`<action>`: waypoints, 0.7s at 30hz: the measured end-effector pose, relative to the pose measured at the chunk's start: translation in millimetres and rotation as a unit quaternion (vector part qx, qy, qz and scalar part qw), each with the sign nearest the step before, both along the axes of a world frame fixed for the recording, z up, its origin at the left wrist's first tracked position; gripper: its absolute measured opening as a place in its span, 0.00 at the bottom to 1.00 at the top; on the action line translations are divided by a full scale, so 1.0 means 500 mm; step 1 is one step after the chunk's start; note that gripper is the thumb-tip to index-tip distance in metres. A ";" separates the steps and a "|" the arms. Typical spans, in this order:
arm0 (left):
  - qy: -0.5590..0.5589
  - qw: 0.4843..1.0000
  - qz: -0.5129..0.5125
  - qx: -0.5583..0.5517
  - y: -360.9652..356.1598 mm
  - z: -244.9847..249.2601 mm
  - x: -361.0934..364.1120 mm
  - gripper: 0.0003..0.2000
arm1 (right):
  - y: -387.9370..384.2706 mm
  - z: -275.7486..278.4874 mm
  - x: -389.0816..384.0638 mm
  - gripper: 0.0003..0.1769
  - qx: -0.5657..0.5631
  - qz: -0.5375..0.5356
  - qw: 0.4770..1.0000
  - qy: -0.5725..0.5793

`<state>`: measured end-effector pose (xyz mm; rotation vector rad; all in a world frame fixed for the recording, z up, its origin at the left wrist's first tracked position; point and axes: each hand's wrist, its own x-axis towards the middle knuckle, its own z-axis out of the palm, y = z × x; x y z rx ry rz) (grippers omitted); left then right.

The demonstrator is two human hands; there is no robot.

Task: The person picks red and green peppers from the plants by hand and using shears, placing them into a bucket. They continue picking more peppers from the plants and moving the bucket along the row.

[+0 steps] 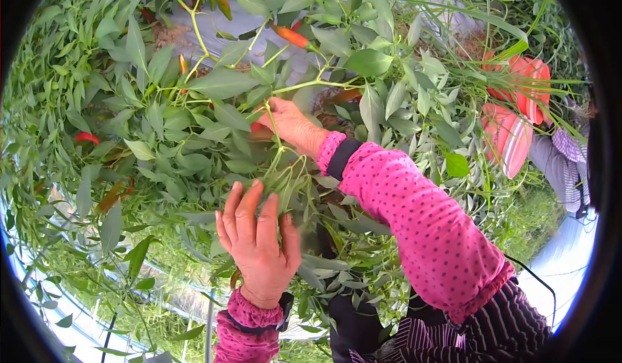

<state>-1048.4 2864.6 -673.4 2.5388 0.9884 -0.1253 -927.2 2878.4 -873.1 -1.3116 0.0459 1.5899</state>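
My left hand (260,253) is low in the view beside the pepper plant, its back to the camera and its fingers spread, holding nothing visible. My right hand (295,126) reaches in from the right among the leaves, below a green branch (317,84). Its fingers are drawn together at a stem, partly behind leaves, and something red shows at the fingertips; what they hold is unclear. An orange-red pepper (290,36) hangs above the right hand. Another red pepper (87,139) sits at the far left.
Dense leafy plants surround both hands. Grey sheeting (214,32) covers ground behind the branches. At the right are red shoes (508,139) with white stripes, near grey and checked cloth of a person. Thin poles (208,327) stand at the lower left, and tall grass blades hang at the upper right.
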 end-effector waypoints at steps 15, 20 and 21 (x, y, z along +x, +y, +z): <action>-0.107 0.985 0.131 -0.022 -0.082 0.088 -0.077 0.09 | -0.085 0.140 -0.029 0.20 0.090 0.017 0.913 0.397; -0.138 0.973 0.187 0.014 -0.029 0.096 -0.072 0.08 | -0.157 0.095 -0.043 0.16 0.063 0.022 0.985 0.159; -0.138 0.970 0.202 0.001 -0.025 0.094 -0.080 0.08 | -0.178 0.105 -0.022 0.15 0.025 0.002 0.992 0.123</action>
